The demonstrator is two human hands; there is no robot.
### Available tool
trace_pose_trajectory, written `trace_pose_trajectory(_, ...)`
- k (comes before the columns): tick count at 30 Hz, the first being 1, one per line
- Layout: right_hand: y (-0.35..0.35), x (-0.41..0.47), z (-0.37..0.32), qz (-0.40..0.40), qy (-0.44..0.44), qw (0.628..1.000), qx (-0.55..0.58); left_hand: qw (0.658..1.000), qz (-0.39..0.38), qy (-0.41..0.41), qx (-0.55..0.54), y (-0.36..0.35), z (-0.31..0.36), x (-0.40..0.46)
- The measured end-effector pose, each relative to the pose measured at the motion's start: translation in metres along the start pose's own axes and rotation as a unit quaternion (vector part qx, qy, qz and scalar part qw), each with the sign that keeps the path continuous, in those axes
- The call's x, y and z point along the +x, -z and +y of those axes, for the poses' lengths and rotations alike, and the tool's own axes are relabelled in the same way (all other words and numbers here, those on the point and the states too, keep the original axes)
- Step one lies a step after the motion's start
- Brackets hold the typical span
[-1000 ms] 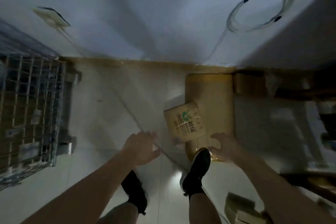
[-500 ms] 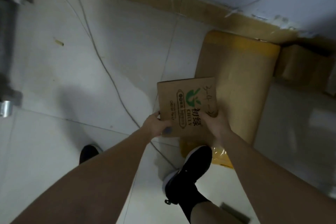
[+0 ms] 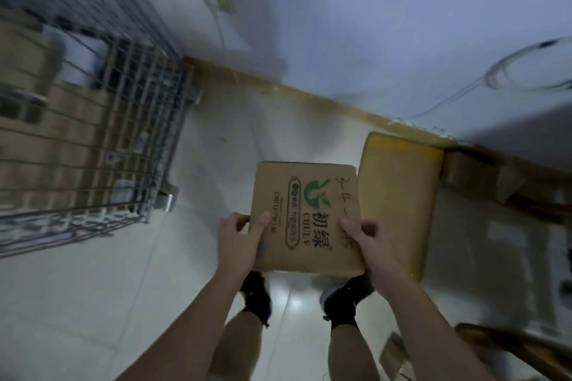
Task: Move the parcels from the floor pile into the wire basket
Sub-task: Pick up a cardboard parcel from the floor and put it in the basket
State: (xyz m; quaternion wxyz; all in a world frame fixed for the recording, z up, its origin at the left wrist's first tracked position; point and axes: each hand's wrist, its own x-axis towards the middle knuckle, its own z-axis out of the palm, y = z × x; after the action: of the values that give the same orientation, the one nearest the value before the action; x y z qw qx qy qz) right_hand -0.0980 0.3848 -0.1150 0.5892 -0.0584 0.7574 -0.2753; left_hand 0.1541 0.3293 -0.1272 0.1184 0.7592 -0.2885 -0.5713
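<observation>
Pale floor tiles (image 3: 77,303) are filling the lower half of the frame, meeting a bluish wall (image 3: 371,25) along a brown skirting strip running from centre left down toward the right edge. At the centre, a flat cardboard parcel (image 3: 305,216) printed with a green logo and the word CHULV is being held in the air above the person's two dark shoes. The left hand (image 3: 236,240) is gripping its lower left edge, thumb lying on the printed face and fingers curling underneath; the right hand (image 3: 370,241) is clamping the lower right edge the same way. A wire basket (image 3: 130,139) is standing at the upper left, brown boxes showing through its blurred mesh, well apart from the parcel. To the right, a larger brown box (image 3: 399,195) is lying on the floor beside the wall, with more cartons blurring behind it.
</observation>
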Motion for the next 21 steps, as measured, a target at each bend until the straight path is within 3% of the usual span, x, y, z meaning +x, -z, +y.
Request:
trace_pose_trajectory(3, -0.038, -0.094, -0.056, -0.031, 0.053, 0.997, 0.037, 0.99, -0.052, 0.027, -0.127, 0.078, 0.071, -0.059)
trace_pose_trajectory(9, -0.071, -0.246, -0.151, -0.089, 0.192, 0.976, 0.047, 0.971, -0.083, -0.028, -0.225, 0.198, 0.143, -0.171)
trace_pose_trajectory(14, -0.091, -0.335, -0.168, -0.165, 0.276, 0.946, 0.036, 0.95, -0.04, -0.097, -0.294, 0.254, 0.126, -0.257)
trace_pose_trajectory(21, -0.142, -0.421, -0.116, -0.258, 0.295, 0.92, 0.019, 0.929, 0.034, -0.138, -0.341, 0.33, 0.047, -0.349)
